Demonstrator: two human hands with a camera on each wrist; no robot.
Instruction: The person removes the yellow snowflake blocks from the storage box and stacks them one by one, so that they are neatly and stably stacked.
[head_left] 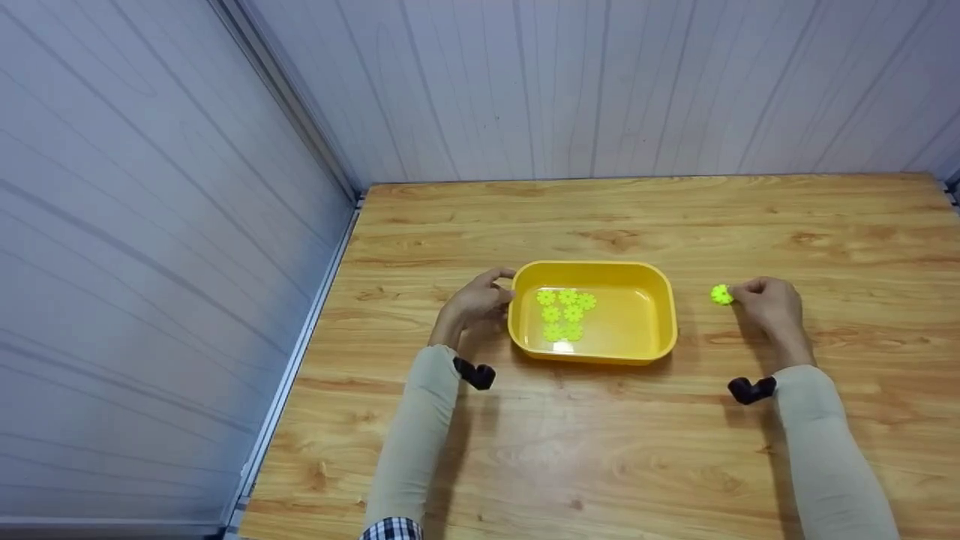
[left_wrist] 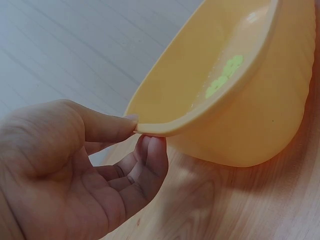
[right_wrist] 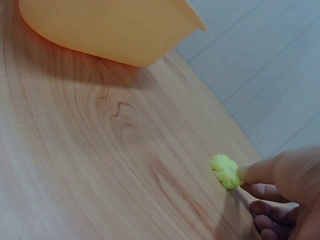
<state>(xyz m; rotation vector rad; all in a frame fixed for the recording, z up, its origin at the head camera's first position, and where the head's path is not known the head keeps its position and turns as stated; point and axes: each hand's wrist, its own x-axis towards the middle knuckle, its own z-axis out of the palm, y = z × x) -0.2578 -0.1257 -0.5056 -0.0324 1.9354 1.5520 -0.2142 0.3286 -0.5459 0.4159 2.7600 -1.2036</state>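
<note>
A yellow plastic basin [head_left: 630,352] stands on the wooden table, with several flat, bright yellow-green flower-shaped pieces [head_left: 573,313] lying on the left half of its floor. My left hand [head_left: 480,300] pinches the basin's left rim; in the left wrist view the thumb lies on top of the rim [left_wrist: 160,128] and curled fingers press from below. To the right of the basin, my right hand [head_left: 772,307] pinches one more flower-shaped piece [right_wrist: 226,171] between thumb and forefinger, close over the table. The other right fingers are curled beneath.
The wooden table [head_left: 600,450] meets a pale panelled wall [head_left: 480,90] at the back and another panel [head_left: 135,262] on the left. Black wrist mounts [head_left: 474,373] stick out from both light sleeves.
</note>
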